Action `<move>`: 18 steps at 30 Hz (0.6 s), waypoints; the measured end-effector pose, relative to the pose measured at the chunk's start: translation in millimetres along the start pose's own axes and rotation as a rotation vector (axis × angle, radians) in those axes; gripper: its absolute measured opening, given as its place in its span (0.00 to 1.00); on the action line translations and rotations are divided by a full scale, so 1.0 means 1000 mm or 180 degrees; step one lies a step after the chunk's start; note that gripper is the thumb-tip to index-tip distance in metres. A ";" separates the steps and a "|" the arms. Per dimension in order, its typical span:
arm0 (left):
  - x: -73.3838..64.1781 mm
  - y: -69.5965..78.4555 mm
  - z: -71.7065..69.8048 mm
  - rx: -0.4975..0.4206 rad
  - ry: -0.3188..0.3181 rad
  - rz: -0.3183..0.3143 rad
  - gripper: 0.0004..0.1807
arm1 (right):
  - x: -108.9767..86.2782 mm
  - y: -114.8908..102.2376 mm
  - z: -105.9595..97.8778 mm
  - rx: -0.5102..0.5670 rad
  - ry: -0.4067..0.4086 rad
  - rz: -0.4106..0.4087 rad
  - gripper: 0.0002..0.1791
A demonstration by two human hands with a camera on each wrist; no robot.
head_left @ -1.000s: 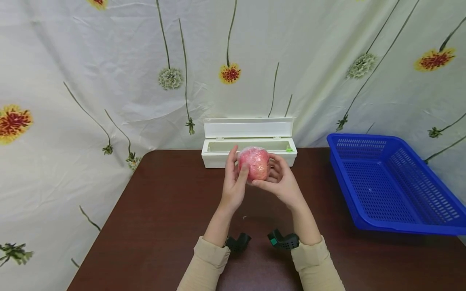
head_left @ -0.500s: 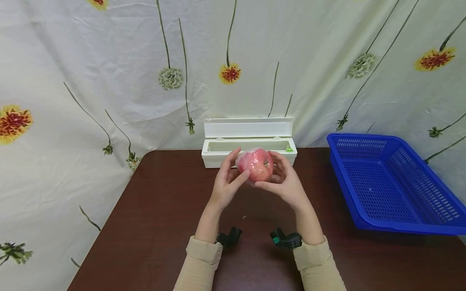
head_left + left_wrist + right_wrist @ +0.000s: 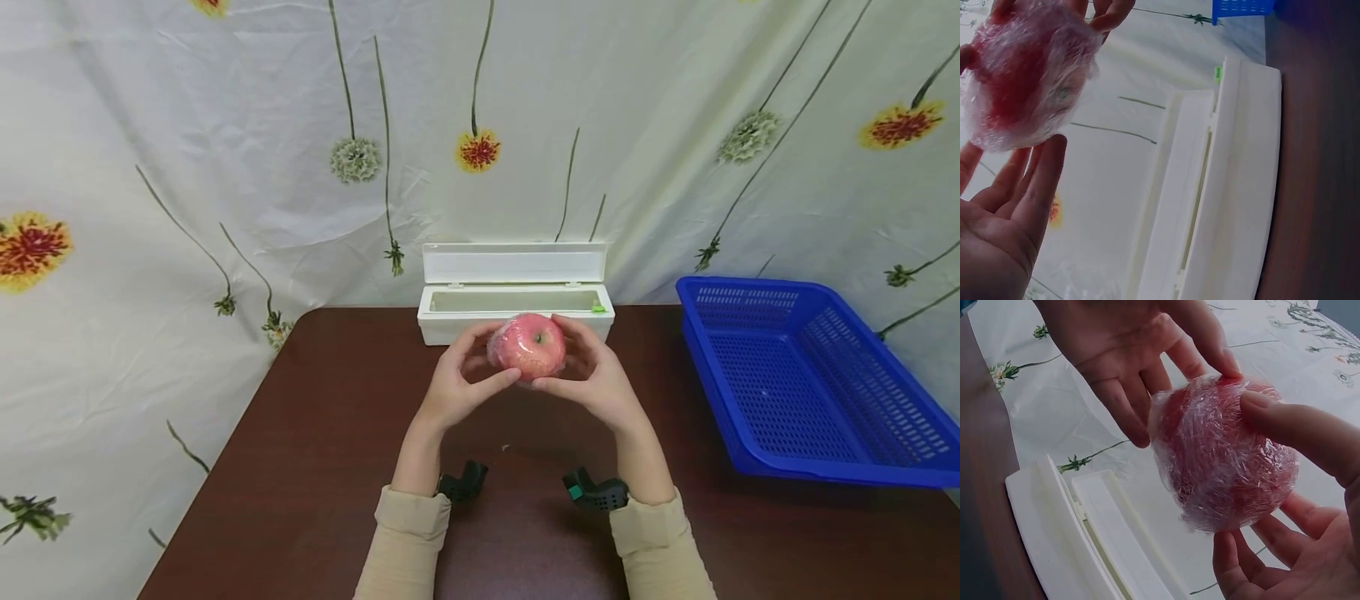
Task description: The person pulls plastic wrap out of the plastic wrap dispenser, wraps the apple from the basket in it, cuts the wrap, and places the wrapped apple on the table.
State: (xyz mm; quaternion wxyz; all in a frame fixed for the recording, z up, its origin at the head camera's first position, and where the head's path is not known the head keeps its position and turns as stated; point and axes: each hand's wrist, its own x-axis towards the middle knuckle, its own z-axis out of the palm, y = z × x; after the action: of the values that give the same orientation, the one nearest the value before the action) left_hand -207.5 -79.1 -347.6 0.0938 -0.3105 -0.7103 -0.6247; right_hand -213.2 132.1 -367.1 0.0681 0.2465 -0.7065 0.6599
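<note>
A red apple (image 3: 529, 346) wrapped in clear cling film is held up off the table between both hands. My left hand (image 3: 454, 385) grips it from the left, with the thumb on the near side. From the right, my right hand (image 3: 597, 379) holds it the same way. In the right wrist view the film on the apple (image 3: 1222, 456) looks crumpled and bunched at the bottom. Behind the hands stands a long white box (image 3: 517, 325), its lid (image 3: 514, 264) raised; a small green piece shows at its right end.
A blue perforated plastic basket (image 3: 795, 392) stands on the right of the dark brown table (image 3: 315, 467). A floral white cloth (image 3: 285, 100) hangs behind the table. A tiny pale scrap (image 3: 506, 448) lies between the forearms.
The apple has been turned in the hands, so its stem end now faces the head view. The left hand has shifted left and its thumb has moved along the apple.
</note>
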 end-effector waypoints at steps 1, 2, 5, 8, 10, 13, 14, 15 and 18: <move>0.000 0.000 0.000 -0.0006 -0.0007 0.0036 0.30 | 0.000 0.000 -0.001 -0.0018 -0.0012 -0.0005 0.43; 0.000 0.000 -0.001 -0.0011 -0.0011 0.0062 0.30 | 0.000 0.001 -0.001 -0.0032 -0.0024 -0.0005 0.42; 0.000 0.000 -0.002 0.0012 0.0000 0.0086 0.30 | 0.000 0.003 -0.003 -0.0067 -0.0062 -0.0016 0.42; 0.000 -0.002 -0.003 0.0036 -0.0002 0.0045 0.31 | 0.000 0.004 -0.004 -0.0094 -0.0092 -0.0012 0.42; -0.001 -0.003 -0.004 0.0032 -0.0022 0.0002 0.31 | 0.000 0.004 -0.004 -0.0109 -0.0105 0.0005 0.42; -0.001 -0.005 -0.004 0.0008 -0.0060 -0.0095 0.31 | 0.000 0.005 -0.005 -0.0147 -0.0130 0.0045 0.42; -0.001 -0.005 -0.004 -0.0006 -0.0074 -0.0131 0.31 | 0.000 0.006 -0.005 -0.0158 -0.0147 0.0056 0.42; -0.002 -0.006 -0.005 -0.0018 -0.0086 -0.0176 0.31 | 0.000 0.006 -0.005 -0.0165 -0.0166 0.0062 0.42; -0.002 -0.008 -0.005 -0.0046 -0.0117 -0.0321 0.31 | 0.000 0.010 -0.006 -0.0189 -0.0218 0.0069 0.42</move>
State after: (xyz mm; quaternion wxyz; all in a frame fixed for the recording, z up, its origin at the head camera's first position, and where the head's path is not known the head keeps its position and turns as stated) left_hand -211.4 -84.6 -354.1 0.0469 -0.2864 -0.7221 -0.6280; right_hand -219.0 137.6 -375.3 0.0440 0.2591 -0.7303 0.6305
